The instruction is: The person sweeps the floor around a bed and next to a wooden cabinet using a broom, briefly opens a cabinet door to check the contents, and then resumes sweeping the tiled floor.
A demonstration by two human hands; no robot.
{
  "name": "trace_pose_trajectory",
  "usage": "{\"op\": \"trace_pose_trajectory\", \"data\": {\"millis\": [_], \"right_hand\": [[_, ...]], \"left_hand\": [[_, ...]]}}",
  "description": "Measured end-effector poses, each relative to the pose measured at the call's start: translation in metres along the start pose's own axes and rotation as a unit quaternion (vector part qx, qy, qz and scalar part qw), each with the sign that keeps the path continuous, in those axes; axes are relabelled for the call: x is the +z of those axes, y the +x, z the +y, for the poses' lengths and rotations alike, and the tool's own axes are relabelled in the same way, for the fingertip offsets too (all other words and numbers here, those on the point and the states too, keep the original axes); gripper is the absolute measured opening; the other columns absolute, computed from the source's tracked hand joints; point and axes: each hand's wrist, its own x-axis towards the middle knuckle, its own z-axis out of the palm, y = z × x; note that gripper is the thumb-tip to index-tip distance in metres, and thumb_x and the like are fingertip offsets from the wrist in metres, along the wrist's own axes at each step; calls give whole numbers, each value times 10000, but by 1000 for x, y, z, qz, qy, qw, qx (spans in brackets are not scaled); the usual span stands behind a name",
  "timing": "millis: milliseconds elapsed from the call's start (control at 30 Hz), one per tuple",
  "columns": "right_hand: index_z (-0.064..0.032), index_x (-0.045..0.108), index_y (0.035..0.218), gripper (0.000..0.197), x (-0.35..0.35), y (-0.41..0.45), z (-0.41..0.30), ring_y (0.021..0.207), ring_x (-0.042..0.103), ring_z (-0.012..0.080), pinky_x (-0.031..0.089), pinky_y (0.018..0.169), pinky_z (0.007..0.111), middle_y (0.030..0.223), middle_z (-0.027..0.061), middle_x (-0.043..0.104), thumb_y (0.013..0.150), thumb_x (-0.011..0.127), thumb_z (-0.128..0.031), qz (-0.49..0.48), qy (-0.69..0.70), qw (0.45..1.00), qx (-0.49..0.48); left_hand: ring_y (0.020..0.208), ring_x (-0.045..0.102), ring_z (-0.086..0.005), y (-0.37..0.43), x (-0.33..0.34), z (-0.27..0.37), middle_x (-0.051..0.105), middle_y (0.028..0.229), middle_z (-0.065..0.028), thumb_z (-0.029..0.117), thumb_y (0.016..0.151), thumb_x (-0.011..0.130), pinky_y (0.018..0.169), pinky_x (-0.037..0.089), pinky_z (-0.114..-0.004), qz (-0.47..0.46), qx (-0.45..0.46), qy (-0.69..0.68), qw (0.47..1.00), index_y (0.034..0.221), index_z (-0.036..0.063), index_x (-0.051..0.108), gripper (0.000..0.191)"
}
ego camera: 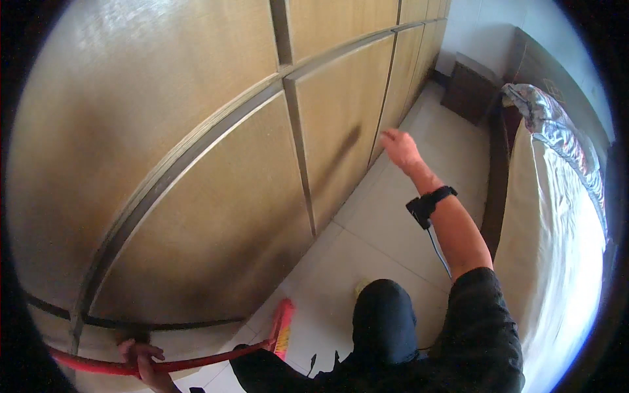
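My left hand is at the lower left, closed around the long red handle of a broom. The broom's pink-red head, with yellow and pink bristles, is low over the tiled floor beside my dark-clothed leg. My right hand is raised in front of the wooden cabinet doors, its fingers bent and close together, holding no visible thing. A black strap with a small device and a cable sits on my right wrist.
Tall wooden cabinet doors line the left side. A light tiled floor runs alongside. On the right stands a bed with a pale sheet, a shiny patterned cover and a dark headboard. A dark brown nightstand is against the far wall.
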Motion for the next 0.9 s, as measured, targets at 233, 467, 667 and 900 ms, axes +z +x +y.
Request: {"op": "trace_pose_trajectory", "data": {"millis": [233, 467, 667, 900], "right_hand": [[21, 604, 1186, 504, 7, 123, 48, 1076, 595, 427, 478, 901, 431, 1094, 298, 625, 874, 529, -368, 128, 90, 988, 4], [35, 612, 1149, 481, 33, 172, 48, 1006, 588, 278, 447, 867, 386, 1106, 155, 644, 900, 552, -372, 194, 303, 931, -56], [62, 600, 1170, 498, 23, 176, 69, 1056, 558, 255, 432, 884, 382, 1135, 166, 627, 930, 545, -370, 160, 367, 915, -53], [-56, 636, 955, 295, -4, 164, 73, 730, 519, 132, 424, 658, 292, 847, -2, 562, 894, 617, -344, 201, 449, 870, 44]], "left_hand": [[618, 545, -171, -18, -39, -8, 593, 958, -57, 228, 874, 637, 563, 480, -290, 30, -144, -31, 989, 1061, 111, 553, 236], [598, 531, -255, -4, -2, 16, 578, 880, -162, 319, 961, 461, 623, 522, -400, -31, -18, 78, 996, 1101, -34, 545, 389], [521, 444, -141, -14, 15, 37, 487, 563, -37, 391, 896, 531, 602, 417, -284, 64, -91, 129, 985, 1071, 57, 504, 379], [690, 492, -189, -4, -14, 20, 547, 927, -115, 294, 930, 489, 709, 442, -434, -35, -77, -82, 993, 1063, 1, 536, 326]]}}
